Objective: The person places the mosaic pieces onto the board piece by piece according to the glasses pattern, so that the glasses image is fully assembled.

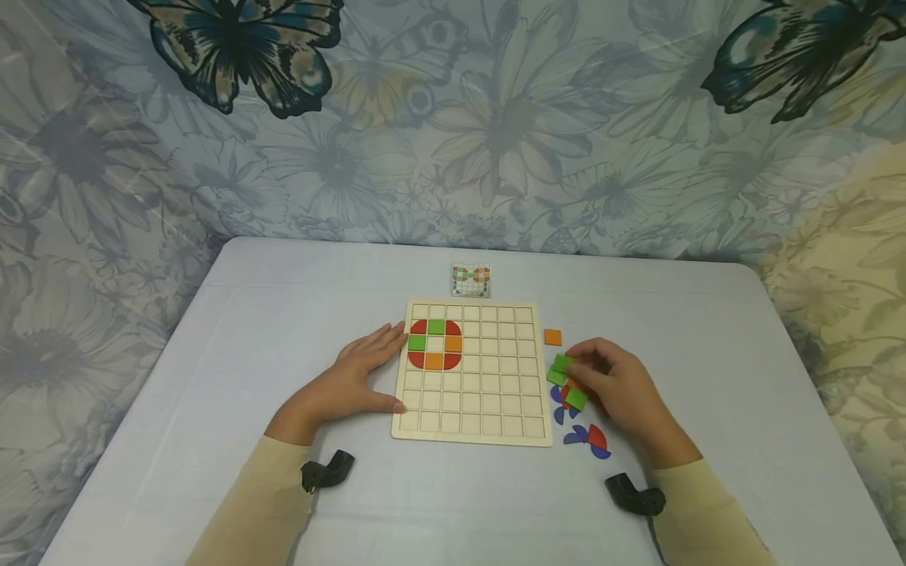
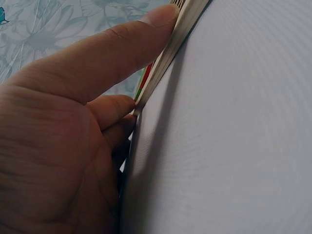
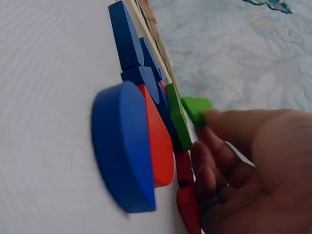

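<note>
Nearest: beige left sleeve (image 1: 251,499). Left hand (image 1: 354,381) has fingers extended, unclenched, touching the board (image 1: 484,401) along its left edge. Just right of the board is a green tile (image 1: 562,362), pinched between thumb and fingers of the right hand (image 1: 612,385). Tile judged light, stiff, hardly fragile, perhaps slightly slippery; best held by opposite edges. Square face, hence no long axis; edges sit skewed to the board's grid.
</note>
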`<state>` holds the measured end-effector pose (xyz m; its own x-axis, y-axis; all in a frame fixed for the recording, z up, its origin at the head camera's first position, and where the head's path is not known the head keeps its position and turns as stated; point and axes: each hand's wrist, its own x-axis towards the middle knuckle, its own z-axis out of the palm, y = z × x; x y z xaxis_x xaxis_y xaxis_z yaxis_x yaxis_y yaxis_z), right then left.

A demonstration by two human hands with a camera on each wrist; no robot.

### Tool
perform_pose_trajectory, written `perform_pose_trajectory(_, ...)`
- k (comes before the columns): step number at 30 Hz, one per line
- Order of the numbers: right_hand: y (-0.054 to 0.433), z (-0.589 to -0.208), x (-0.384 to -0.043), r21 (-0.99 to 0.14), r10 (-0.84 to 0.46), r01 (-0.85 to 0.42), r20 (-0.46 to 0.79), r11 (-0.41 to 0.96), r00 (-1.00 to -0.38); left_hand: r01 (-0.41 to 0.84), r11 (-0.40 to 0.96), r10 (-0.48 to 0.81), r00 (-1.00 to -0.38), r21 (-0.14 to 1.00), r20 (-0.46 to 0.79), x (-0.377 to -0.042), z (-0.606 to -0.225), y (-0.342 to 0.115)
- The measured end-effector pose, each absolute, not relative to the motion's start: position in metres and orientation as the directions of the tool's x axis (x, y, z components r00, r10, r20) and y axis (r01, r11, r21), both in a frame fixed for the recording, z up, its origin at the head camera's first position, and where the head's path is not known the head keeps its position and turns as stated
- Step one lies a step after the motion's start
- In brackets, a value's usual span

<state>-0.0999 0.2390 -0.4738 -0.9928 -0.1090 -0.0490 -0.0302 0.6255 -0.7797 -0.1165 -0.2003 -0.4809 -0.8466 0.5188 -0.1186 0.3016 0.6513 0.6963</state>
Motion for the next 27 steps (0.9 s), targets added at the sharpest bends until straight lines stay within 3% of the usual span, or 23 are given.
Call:
perform_pose_trajectory(7, 0.228, -0.463, -0.106, -0.811, -0.09, -0.026, -0.033, 0.584, -0.995, 0.296, 0.658, 0.515, -0.848, 0.692, -0.126, -0.116, -0.482, -0.202)
perform_pose_trajectory(14, 0.195, -0.458, -0.121, -0.865, -0.154, -0.045, -0.037, 0.499, -0.987, 0.281, 0.658, 0.51, -0.849, 0.698, -0.139, -0.116, -0.483, -0.203)
perform_pose_trajectory(27, 0.15, -0.468, -0.148, -0.812, -0.216, -0.067, -0.074, 0.579, -0.974, 0.296, 0.658, 0.521, -0.843, 0.692, -0.135, -0.119, -0.483, -0.202)
